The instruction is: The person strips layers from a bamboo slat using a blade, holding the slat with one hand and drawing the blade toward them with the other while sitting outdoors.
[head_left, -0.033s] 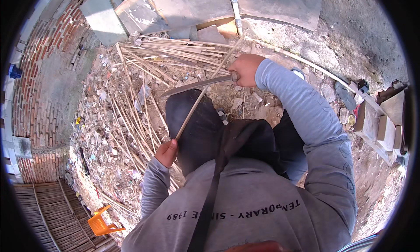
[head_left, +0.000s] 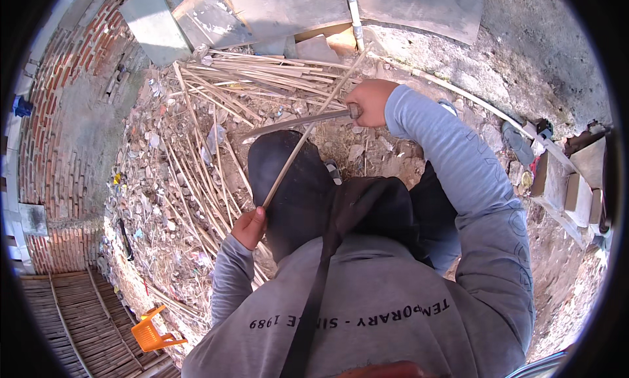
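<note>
My left hand [head_left: 249, 228] is closed round the near end of a long, thin bamboo strip [head_left: 287, 165], the thumb lying along it. From there the strip slants away up and to the right, passing over my dark-clad left knee [head_left: 288, 201]. My right hand [head_left: 373, 102] grips the handle of a large knife [head_left: 278, 126] with a long blade pointing left. The blade crosses the strip just beyond the knee, seen nearly edge-on. Whether it cuts into the strip is too small to tell.
Piles of bamboo strips [head_left: 262, 73] lie ahead and more strips [head_left: 196, 181] to the left, on rubble-strewn ground. An orange plastic chair [head_left: 152, 335] sits at lower left. Grey sheets [head_left: 275, 14] and a pipe [head_left: 354, 14] are at the far side; a sandal [head_left: 517, 143] lies right.
The knife blade has turned to a narrower, more edge-on angle, and my right hand has shifted slightly. My left hand and the bamboo strip look nearly unmoved.
</note>
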Demonstrator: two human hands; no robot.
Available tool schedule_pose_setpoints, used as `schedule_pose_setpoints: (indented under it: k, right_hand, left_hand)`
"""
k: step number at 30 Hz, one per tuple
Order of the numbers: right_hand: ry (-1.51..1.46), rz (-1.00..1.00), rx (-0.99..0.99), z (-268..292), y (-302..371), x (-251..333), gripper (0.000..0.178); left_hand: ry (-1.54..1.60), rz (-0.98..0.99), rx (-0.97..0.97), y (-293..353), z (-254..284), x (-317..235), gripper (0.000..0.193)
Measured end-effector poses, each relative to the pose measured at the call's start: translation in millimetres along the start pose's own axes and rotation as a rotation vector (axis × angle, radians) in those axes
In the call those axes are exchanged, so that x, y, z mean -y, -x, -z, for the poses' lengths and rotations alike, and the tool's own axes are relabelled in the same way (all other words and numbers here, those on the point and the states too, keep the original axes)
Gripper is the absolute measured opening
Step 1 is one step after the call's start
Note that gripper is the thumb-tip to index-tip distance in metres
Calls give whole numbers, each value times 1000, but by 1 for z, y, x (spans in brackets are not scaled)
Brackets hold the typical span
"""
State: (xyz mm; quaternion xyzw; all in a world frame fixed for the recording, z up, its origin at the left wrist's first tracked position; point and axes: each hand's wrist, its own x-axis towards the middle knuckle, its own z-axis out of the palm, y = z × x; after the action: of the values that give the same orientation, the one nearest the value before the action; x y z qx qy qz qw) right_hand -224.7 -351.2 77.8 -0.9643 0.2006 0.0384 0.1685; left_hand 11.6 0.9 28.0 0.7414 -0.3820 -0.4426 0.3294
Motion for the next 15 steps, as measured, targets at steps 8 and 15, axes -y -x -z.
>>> schedule_pose_setpoints:
  k: [8,15]
  right_hand:
    - [-110,-189,-6,1,0,-29,32]
    - [-151,-56,-30,14,6,-7,39]
  left_hand:
    - [-345,10,-133,8,-3,-5,63]
    - [-476,-151,-235,7,-11,7,60]
